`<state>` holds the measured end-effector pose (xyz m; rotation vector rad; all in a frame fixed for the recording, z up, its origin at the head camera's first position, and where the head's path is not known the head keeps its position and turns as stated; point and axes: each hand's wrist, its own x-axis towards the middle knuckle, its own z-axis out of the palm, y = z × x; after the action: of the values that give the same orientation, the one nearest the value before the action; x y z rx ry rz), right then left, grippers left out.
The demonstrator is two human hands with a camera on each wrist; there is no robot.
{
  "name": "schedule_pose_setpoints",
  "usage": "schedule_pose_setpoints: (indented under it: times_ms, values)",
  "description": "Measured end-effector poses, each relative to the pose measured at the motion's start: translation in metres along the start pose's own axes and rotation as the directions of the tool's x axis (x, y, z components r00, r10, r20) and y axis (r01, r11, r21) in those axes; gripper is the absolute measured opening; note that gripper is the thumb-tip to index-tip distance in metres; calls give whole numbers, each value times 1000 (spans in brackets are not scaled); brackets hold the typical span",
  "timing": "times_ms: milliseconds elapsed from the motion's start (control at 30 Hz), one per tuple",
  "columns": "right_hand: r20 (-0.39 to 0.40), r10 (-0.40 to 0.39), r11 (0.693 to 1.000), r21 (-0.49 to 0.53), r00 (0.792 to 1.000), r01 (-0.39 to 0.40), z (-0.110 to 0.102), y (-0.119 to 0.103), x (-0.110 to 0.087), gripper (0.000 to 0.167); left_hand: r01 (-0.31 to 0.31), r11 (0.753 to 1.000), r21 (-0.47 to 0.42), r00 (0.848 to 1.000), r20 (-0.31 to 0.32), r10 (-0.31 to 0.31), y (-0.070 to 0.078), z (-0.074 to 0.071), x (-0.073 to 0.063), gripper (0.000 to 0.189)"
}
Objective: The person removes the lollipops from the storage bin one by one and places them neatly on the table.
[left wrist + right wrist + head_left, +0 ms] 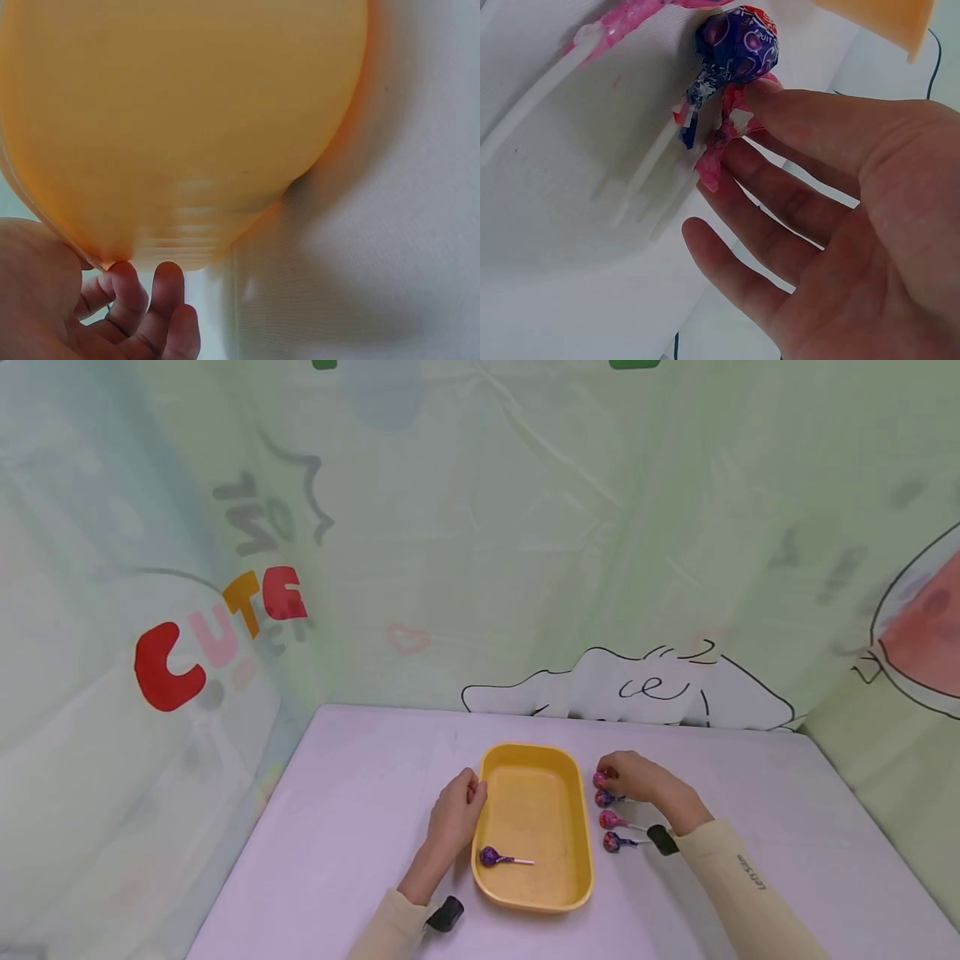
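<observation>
My left hand [453,817] grips the left rim of a yellow plastic tray [532,810], with fingertips [169,281] against its outer wall in the left wrist view. Inside the tray, near its front left, lies a purple-wrapped lollipop [490,857]. To the right of the tray my right hand [643,779] pinches a pink-wrapped lollipop [600,780], the farthest of a short column. Its pink wrapper [718,142] shows between thumb and fingers in the right wrist view. Right beside it is a blue-wrapped lollipop [737,49].
Nearer me in the column lie another pink lollipop [609,819] and a dark blue one [612,842], sticks pointing right. The pale table [360,810] meets printed cloth walls [450,568] at the back and sides.
</observation>
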<state>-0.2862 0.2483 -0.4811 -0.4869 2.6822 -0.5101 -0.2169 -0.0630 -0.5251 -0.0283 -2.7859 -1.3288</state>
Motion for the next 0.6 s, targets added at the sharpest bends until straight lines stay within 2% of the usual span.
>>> schedule_pose_setpoints:
  times_ms: [333,600]
  values:
    - [0,14,1000,19,1000,-14,-1,-2,-4,23,-7,1000,0,1000,-14,7,0,0,-1,20]
    - [-3,13,999,30,1000,-13,-4,-5,-8,25,-10,1000,0,1000,-19,10,2,0,-1,20]
